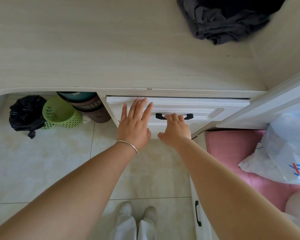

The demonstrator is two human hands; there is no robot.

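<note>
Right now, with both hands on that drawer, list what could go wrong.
1. The left hand lies flat on the drawer front with fingertips at its top edge, by the gap under the desk top: they might get pinched.
2. The right hand curls round the black handle; if the left presses while it pulls, the grip could slip.

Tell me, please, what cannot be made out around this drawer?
In the head view:
Drawer contents: hidden under the desktop, behind its white front.
Black handle, middle: covered by the right hand gripping it.
Dark cloth: cut off by the top edge.
Plastic bag contents: hidden by its cloudy film; print runs off the right edge.
</note>
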